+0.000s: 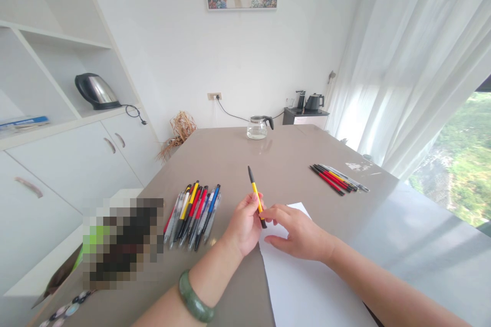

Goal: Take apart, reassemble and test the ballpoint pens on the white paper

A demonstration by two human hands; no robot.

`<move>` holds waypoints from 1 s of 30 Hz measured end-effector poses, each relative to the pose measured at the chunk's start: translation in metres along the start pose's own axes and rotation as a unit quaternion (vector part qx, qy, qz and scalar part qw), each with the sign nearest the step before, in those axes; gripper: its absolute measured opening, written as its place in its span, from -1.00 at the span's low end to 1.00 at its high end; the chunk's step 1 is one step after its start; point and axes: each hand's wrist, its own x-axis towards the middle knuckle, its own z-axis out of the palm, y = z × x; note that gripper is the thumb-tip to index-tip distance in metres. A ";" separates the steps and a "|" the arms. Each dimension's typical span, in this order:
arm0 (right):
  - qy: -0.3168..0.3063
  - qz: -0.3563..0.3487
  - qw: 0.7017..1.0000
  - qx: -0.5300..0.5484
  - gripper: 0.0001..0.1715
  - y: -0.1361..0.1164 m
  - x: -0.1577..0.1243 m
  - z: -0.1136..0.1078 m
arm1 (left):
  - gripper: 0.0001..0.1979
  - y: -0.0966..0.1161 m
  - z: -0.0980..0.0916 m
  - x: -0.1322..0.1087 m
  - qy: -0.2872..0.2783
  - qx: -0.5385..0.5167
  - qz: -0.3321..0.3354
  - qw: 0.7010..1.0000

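Note:
A yellow and black pen [253, 187] stands tilted in my left hand [245, 222], gripped between thumb and fingers. My right hand [297, 230] reaches in from the right, its fingertips at the pen's lower end and its thumb apart from the fingers. Below my right hand lies a sheet of white paper [303, 291]. To the left of my left hand is a pile of pens [194, 212] in red, yellow, blue, white and clear. A smaller group of pens [333, 180], red, yellow and clear, lies farther off on the right.
A glass pot [257, 129] with a black handle stands at the table's [226, 156] far edge. A blurred-out dark object [126, 245] is at the left edge, near a beaded strap [71, 309]. Behind stand a cabinet [76, 163] with an electric kettle [97, 92] and a side stand [307, 118].

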 end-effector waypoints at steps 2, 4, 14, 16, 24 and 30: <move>0.005 0.003 1.000 -0.009 -0.61 0.001 0.001 0.004 | -0.78 0.001 0.002 -0.002 -0.007 0.002 0.004 1.000; 0.036 0.019 0.999 0.013 -0.68 0.003 0.001 0.006 | -0.81 0.000 0.003 -0.003 -0.017 0.003 0.006 1.000; 0.222 0.174 0.847 0.451 -0.80 0.005 0.009 -0.001 | -0.85 -0.001 0.003 -0.006 -0.043 0.020 -0.020 0.999; 0.280 0.181 0.806 0.490 -0.82 0.015 0.012 -0.008 | -0.83 -0.003 0.005 -0.008 -0.036 0.084 -0.031 0.995; 0.338 0.168 0.680 0.628 -0.85 0.057 0.005 -0.063 | -0.80 -0.013 0.012 -0.016 -0.129 0.367 -0.019 0.921; 0.384 0.196 0.616 0.659 -0.51 0.083 -0.016 -0.084 | -0.81 -0.016 0.012 -0.022 -0.203 0.553 0.066 0.805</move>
